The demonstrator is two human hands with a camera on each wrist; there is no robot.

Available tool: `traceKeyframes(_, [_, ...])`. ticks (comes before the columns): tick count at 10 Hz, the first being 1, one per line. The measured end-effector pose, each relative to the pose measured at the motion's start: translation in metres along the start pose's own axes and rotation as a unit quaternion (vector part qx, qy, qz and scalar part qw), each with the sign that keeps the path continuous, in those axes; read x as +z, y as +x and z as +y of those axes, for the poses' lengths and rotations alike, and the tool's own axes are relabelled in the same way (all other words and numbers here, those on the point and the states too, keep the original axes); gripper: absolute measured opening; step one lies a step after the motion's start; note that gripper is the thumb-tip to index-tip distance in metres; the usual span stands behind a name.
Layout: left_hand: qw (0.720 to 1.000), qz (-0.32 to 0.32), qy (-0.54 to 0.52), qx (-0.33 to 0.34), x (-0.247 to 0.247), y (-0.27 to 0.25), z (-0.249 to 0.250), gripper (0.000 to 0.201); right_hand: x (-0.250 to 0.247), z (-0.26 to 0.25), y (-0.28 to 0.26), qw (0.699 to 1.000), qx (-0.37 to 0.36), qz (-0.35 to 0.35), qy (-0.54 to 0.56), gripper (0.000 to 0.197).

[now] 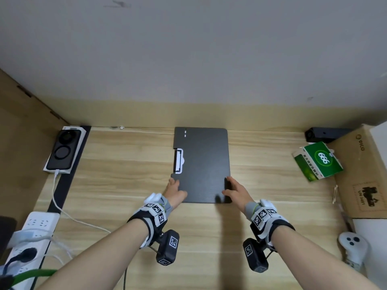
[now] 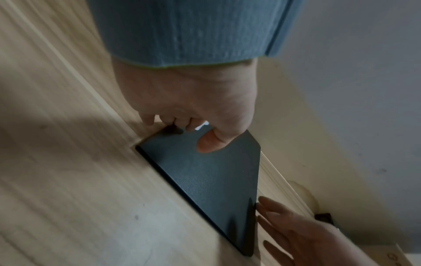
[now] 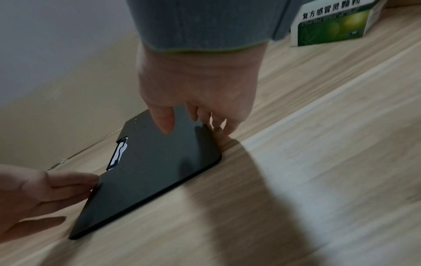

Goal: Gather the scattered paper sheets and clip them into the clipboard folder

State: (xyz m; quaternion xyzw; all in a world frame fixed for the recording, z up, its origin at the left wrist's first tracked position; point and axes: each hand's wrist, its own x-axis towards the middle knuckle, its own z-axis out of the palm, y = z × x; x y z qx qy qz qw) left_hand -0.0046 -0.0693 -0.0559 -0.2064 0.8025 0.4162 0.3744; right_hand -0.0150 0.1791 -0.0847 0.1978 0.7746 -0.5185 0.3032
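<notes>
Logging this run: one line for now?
folder closed on desk | left hand at left edge, thumb on cover | right hand at right edge

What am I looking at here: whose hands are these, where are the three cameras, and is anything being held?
No robot here: a person wears one camera on the head and one on each wrist. The head view looks down at a wooden table; the two wrist views look along each hand at its fingers. The black slab in the middle is the clipboard folder, closed and lying flat, its white clip showing on its left side. The left hand and right hand touch its near corners, fingers at the side edges and thumbs over the cover; nothing is lifted. Around it lie a phone, a power strip, a green box and a white controller. No loose paper sheets show.
</notes>
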Motion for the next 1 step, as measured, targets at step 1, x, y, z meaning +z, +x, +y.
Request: traceKeyframes(1, [0.998,0.049,-0.013,0.031,-0.0061,-0.0072,0.0044,0.070,-0.0073,-0.0062,-0.0106,0.999,-0.023,0.021,-0.010,0.064])
